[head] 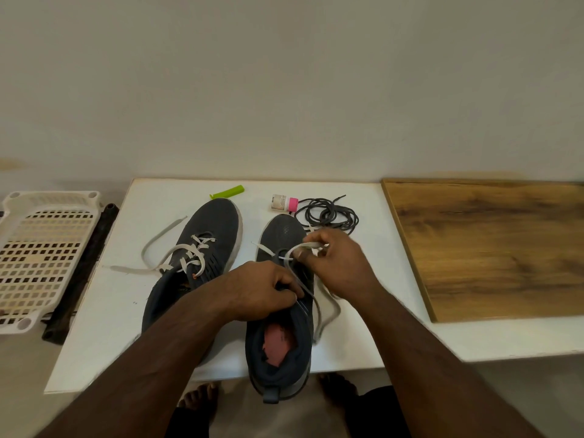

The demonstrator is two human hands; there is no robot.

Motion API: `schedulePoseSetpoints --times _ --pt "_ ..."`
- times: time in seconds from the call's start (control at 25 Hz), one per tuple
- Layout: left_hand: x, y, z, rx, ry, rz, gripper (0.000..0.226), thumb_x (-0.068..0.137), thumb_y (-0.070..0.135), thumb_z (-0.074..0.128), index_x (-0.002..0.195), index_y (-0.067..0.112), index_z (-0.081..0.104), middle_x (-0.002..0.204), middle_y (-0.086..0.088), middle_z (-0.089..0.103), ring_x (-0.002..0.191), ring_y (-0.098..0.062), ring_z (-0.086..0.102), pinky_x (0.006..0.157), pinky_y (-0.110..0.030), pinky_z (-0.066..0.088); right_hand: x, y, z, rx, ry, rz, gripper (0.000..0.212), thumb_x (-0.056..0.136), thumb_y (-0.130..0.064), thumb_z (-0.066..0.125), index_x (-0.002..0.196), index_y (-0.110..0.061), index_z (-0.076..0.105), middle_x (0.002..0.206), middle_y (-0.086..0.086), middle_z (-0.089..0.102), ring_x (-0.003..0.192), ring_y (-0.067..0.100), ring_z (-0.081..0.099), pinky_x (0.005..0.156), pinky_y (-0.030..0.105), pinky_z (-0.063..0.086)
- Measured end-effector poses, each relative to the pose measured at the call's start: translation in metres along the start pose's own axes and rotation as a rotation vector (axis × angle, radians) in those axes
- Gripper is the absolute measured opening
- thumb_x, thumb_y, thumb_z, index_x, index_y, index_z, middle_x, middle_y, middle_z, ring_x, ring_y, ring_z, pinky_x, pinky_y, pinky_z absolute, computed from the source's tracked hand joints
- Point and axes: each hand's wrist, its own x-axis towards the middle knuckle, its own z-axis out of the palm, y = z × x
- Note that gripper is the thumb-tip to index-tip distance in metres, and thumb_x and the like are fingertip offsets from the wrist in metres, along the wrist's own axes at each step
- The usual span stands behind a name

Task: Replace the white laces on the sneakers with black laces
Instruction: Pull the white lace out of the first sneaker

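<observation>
- Dark-grey right sneaker is sitting on the white table in the head view, heel toward us and hanging over the near edge, pink insole showing.
- We are seeing the left hand curled over this sneaker's tongue area, fingers gripping the shoe and some lace strands at mid-eyelets.
- We are seeing the right hand pinching a loop of the white lace just above the upper eyelets; fingers tight on the lace, not spread.
- Loose lengths of that lace are trailing down the shoe's right side onto the table.
- Left sneaker is lying just beside it, angled, with its own white lace slack in the eyelets and both ends spilling onto the table to the left.
- Black laces are lying coiled on the table behind the right sneaker's toe, near the right hand but apart from it.
- Small bottle with a pink cap is lying beside the coil; green tube is lying near the back edge.
- Wooden board is resting on the table's right part.
- White perforated tray and dark bar are sitting off to the left.
</observation>
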Motion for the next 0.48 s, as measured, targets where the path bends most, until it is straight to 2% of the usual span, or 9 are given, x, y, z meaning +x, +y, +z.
schedulePoseSetpoints --times 0.08,0.16,0.24,0.36,0.4,0.48 --pt "0.001 -0.001 0.001 -0.004 0.001 0.003 0.026 0.094 0.032 0.056 0.115 0.039 0.071 0.119 0.021 0.066 0.103 -0.001 0.06 0.097 -0.028 0.049 0.0 0.005 0.005 -0.18 -0.132 0.047 0.015 0.086 -0.034 0.073 0.092 -0.023 0.067 0.086 -0.01 0.065 0.079 0.006 0.057 0.063 0.019 0.04" --pt "0.001 -0.002 0.002 -0.01 -0.002 -0.001 0.026 0.094 0.032 0.057 0.115 0.039 0.071 0.118 0.021 0.066 0.103 -0.001 0.061 0.097 -0.028 0.049 0.001 0.005 0.007 -0.235 -0.157 0.092 0.011 0.091 -0.029 0.069 0.087 -0.02 0.065 0.083 -0.005 0.064 0.08 0.014 0.058 0.064 0.026 0.043" --pt "0.0 -0.001 0.001 -0.018 0.004 0.001 0.026 0.094 0.031 0.056 0.115 0.039 0.071 0.11 0.022 0.066 0.1 0.0 0.061 0.094 -0.025 0.049 0.003 0.004 0.006 -0.263 -0.037 0.054 0.011 0.096 -0.021 0.061 0.086 -0.019 0.059 0.084 -0.002 0.061 0.081 0.016 0.057 0.066 0.029 0.042" --pt "-0.001 -0.002 0.0 -0.025 0.004 0.016 0.026 0.096 0.031 0.056 0.116 0.037 0.07 0.103 0.026 0.059 0.098 0.001 0.058 0.089 -0.018 0.045 0.003 0.0 -0.001 -0.139 0.196 0.004 0.011 0.099 -0.017 0.056 0.089 -0.021 0.056 0.088 -0.004 0.06 0.076 0.005 0.052 0.064 0.018 0.037" --pt "-0.001 -0.002 0.0 -0.024 0.005 0.017 0.026 0.096 0.031 0.056 0.116 0.038 0.07 0.102 0.027 0.058 0.097 0.002 0.058 0.087 -0.017 0.045 0.003 0.0 -0.002 -0.088 0.185 0.003 0.008 0.099 -0.019 0.058 0.091 -0.022 0.058 0.089 -0.006 0.061 0.077 0.003 0.052 0.065 0.016 0.038" --pt "-0.002 -0.002 0.0 -0.017 0.009 0.018 0.026 0.096 0.032 0.056 0.116 0.039 0.07 0.103 0.026 0.059 0.096 0.002 0.058 0.087 -0.018 0.046 0.001 0.0 -0.002 -0.045 0.049 0.008 0.005 0.094 -0.025 0.064 0.099 -0.024 0.063 0.094 -0.009 0.064 0.084 0.005 0.056 0.071 0.02 0.043"
